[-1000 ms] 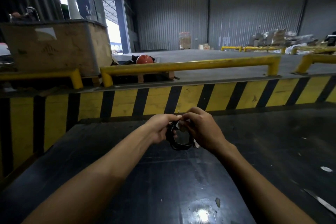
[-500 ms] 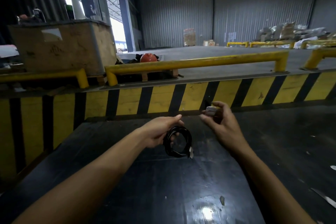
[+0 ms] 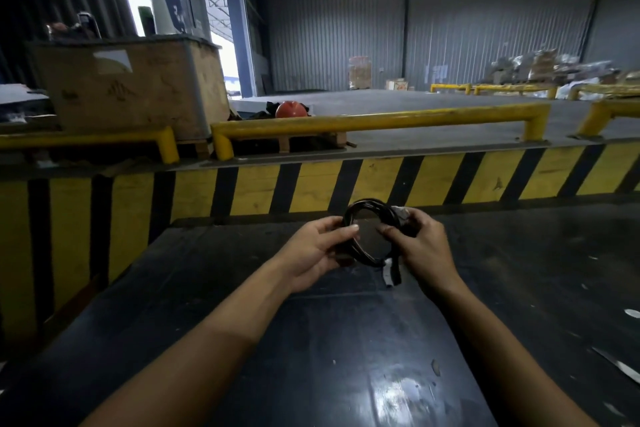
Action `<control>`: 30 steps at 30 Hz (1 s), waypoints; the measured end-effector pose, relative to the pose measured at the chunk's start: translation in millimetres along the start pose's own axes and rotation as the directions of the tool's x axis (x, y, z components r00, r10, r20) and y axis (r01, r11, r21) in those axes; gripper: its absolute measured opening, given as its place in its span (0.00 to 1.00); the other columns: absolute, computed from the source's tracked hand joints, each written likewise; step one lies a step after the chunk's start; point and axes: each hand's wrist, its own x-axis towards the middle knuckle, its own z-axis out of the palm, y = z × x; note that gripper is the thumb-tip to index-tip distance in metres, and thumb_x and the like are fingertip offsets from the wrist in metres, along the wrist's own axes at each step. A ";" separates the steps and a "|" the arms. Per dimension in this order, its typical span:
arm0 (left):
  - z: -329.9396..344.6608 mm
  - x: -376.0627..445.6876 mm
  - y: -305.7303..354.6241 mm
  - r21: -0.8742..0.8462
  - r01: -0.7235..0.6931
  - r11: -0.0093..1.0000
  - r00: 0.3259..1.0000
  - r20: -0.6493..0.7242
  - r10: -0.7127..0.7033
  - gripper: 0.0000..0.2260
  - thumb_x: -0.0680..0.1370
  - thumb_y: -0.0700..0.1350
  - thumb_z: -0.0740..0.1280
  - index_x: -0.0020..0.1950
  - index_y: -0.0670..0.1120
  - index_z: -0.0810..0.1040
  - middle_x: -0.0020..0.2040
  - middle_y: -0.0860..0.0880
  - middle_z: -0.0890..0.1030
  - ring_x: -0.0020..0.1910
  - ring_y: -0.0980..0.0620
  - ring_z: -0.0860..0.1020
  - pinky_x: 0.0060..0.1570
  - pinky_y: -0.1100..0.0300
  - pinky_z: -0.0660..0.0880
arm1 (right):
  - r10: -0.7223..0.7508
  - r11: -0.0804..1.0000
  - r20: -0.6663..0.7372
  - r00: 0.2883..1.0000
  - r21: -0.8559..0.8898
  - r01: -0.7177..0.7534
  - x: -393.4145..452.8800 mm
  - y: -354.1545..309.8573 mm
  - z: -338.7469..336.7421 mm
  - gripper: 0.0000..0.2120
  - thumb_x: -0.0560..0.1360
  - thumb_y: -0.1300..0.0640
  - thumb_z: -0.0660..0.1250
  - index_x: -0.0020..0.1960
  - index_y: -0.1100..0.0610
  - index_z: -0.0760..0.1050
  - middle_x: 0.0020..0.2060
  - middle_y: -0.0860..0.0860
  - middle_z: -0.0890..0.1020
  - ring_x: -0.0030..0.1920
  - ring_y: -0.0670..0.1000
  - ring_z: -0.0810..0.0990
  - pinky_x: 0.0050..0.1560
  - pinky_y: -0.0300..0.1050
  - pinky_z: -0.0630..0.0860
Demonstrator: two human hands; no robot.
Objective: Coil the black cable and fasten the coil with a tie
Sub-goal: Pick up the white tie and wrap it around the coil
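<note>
The black cable [image 3: 360, 210] is wound into a small round coil, held upright above the dark table [image 3: 311, 357]. My left hand [image 3: 313, 250] grips the coil's left side between thumb and fingers. My right hand [image 3: 420, 243] grips the right side, where a whitish connector or tie piece [image 3: 401, 211] sticks out above the fingers. A short strap end with a pale tip [image 3: 393, 274] hangs down from the coil's lower right. How the strap is wrapped is hidden by my right fingers.
A yellow-and-black striped wall [image 3: 311, 184] rises just beyond the table's far edge, with yellow guard rails [image 3: 381, 120] above it. A wooden crate [image 3: 131, 87] stands at the back left, an orange helmet [image 3: 291, 109] beside it. Small scraps [image 3: 632, 313] lie on the table's right side.
My right hand, which was apart and holding a small pale piece, has come back to the coil and gripped its right side. The coil has been lifted and turned more upright.
</note>
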 end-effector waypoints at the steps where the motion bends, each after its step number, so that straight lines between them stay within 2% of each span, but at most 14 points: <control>1: -2.2 -2.7 0.4 -0.027 -0.009 1.000 1.000 -0.014 0.009 0.12 0.71 0.41 0.70 0.54 0.42 0.79 0.41 0.46 0.85 0.43 0.50 0.84 0.43 0.55 0.81 | 0.015 1.000 0.050 0.999 0.015 -0.016 -2.6 -1.4 1.9 0.11 0.70 0.58 0.72 0.51 0.50 0.77 0.48 0.50 0.83 0.48 0.48 0.82 0.48 0.46 0.80; 3: -7.3 -7.2 4.1 -0.047 -0.029 0.998 0.999 -0.034 0.027 0.13 0.72 0.40 0.69 0.55 0.40 0.78 0.40 0.45 0.83 0.40 0.49 0.83 0.40 0.56 0.81 | 0.061 0.994 0.128 0.990 0.080 -0.071 -8.0 -2.8 1.1 0.11 0.70 0.56 0.72 0.51 0.49 0.76 0.48 0.50 0.83 0.48 0.45 0.82 0.47 0.41 0.80; 6: -16.1 -10.9 4.1 0.008 -0.045 0.999 0.996 -0.077 0.045 0.08 0.75 0.39 0.67 0.53 0.40 0.78 0.38 0.45 0.81 0.37 0.49 0.82 0.39 0.55 0.81 | 0.131 0.979 0.029 0.991 0.151 -0.133 -10.4 -6.5 -12.9 0.08 0.73 0.61 0.69 0.51 0.53 0.77 0.49 0.55 0.83 0.50 0.50 0.83 0.49 0.41 0.78; 8: -19.8 -12.1 -1.0 -0.006 -0.047 0.999 0.994 -0.094 0.046 0.05 0.76 0.38 0.66 0.51 0.40 0.78 0.37 0.45 0.80 0.36 0.48 0.82 0.39 0.54 0.81 | 0.166 0.964 -0.001 0.986 0.210 -0.162 -14.6 -12.7 -20.3 0.05 0.75 0.63 0.66 0.47 0.55 0.78 0.48 0.57 0.83 0.45 0.49 0.84 0.46 0.39 0.80; 9: -20.0 -12.6 -4.4 -0.021 -0.042 0.999 0.994 -0.099 0.039 0.04 0.76 0.38 0.66 0.50 0.41 0.78 0.37 0.44 0.80 0.36 0.48 0.82 0.39 0.54 0.82 | 0.156 0.969 0.021 0.988 0.188 -0.157 -18.3 -16.3 -21.0 0.05 0.76 0.63 0.65 0.46 0.55 0.78 0.47 0.57 0.84 0.42 0.47 0.84 0.42 0.37 0.81; 11: -18.3 -12.5 -11.5 -0.037 -0.010 0.999 0.994 -0.105 0.006 0.03 0.76 0.38 0.66 0.48 0.41 0.79 0.37 0.44 0.80 0.35 0.48 0.82 0.37 0.53 0.82 | 0.069 0.997 0.104 0.992 0.015 -0.071 -27.8 -24.9 -18.6 0.06 0.77 0.60 0.63 0.47 0.54 0.78 0.46 0.51 0.84 0.38 0.42 0.82 0.37 0.33 0.77; 13: -15.4 -11.5 -16.7 -0.048 0.030 0.998 0.994 -0.099 -0.035 0.03 0.76 0.38 0.67 0.47 0.42 0.79 0.37 0.44 0.79 0.35 0.48 0.82 0.36 0.53 0.81 | 0.011 0.994 0.193 0.981 -0.106 0.010 -35.8 -33.3 -12.9 0.07 0.78 0.59 0.62 0.47 0.52 0.78 0.46 0.47 0.84 0.40 0.38 0.80 0.37 0.28 0.74; 16: -13.3 -7.9 -20.6 -0.070 0.059 0.996 0.996 -0.066 -0.063 0.03 0.75 0.39 0.67 0.47 0.43 0.80 0.39 0.43 0.82 0.37 0.48 0.83 0.36 0.53 0.81 | 0.030 0.995 0.275 0.961 -0.100 -0.003 -41.7 -39.9 -8.2 0.07 0.78 0.59 0.60 0.48 0.54 0.78 0.49 0.48 0.84 0.49 0.39 0.81 0.45 0.28 0.75; 20: -12.9 -2.5 -25.2 -0.087 0.047 0.995 0.998 -0.032 -0.050 0.05 0.76 0.40 0.67 0.51 0.43 0.80 0.42 0.44 0.81 0.40 0.49 0.83 0.38 0.53 0.81 | 0.062 0.990 0.362 0.930 -0.141 -0.012 -45.3 -34.9 -5.1 0.07 0.78 0.59 0.60 0.49 0.57 0.76 0.48 0.53 0.83 0.48 0.42 0.81 0.44 0.31 0.75; 24: -12.2 4.1 -34.7 -0.039 0.039 0.999 0.998 -0.043 -0.040 0.08 0.76 0.41 0.68 0.54 0.43 0.80 0.49 0.42 0.83 0.48 0.46 0.83 0.42 0.52 0.81 | 0.047 0.967 0.275 0.960 -0.253 0.026 -40.4 -18.6 -3.3 0.05 0.77 0.58 0.63 0.50 0.57 0.77 0.46 0.53 0.84 0.47 0.49 0.82 0.49 0.47 0.80; 25: -12.1 5.8 -36.2 -0.026 0.035 0.999 0.998 -0.053 -0.036 0.08 0.76 0.41 0.67 0.53 0.44 0.80 0.49 0.43 0.83 0.48 0.46 0.83 0.41 0.53 0.81 | 0.006 0.953 0.232 0.973 -0.297 0.065 -38.1 -14.7 -2.7 0.05 0.77 0.58 0.64 0.49 0.56 0.78 0.44 0.52 0.84 0.46 0.48 0.82 0.48 0.46 0.80; 28: -11.2 12.6 -36.1 0.000 0.024 1.000 0.997 -0.077 -0.024 0.06 0.76 0.41 0.67 0.51 0.46 0.81 0.49 0.44 0.83 0.45 0.47 0.82 0.38 0.55 0.80 | -0.139 0.910 0.130 0.982 -0.375 0.179 -31.1 -5.0 1.8 0.05 0.74 0.59 0.68 0.47 0.51 0.79 0.40 0.43 0.83 0.43 0.39 0.81 0.42 0.31 0.77; 30: -9.9 18.2 -34.7 0.014 0.019 1.000 0.997 -0.069 -0.018 0.07 0.76 0.42 0.67 0.53 0.46 0.81 0.52 0.43 0.81 0.45 0.46 0.81 0.40 0.54 0.81 | -0.215 0.879 0.100 0.971 -0.415 0.237 -25.3 0.4 3.9 0.07 0.72 0.61 0.70 0.48 0.52 0.81 0.41 0.44 0.82 0.44 0.40 0.81 0.43 0.29 0.76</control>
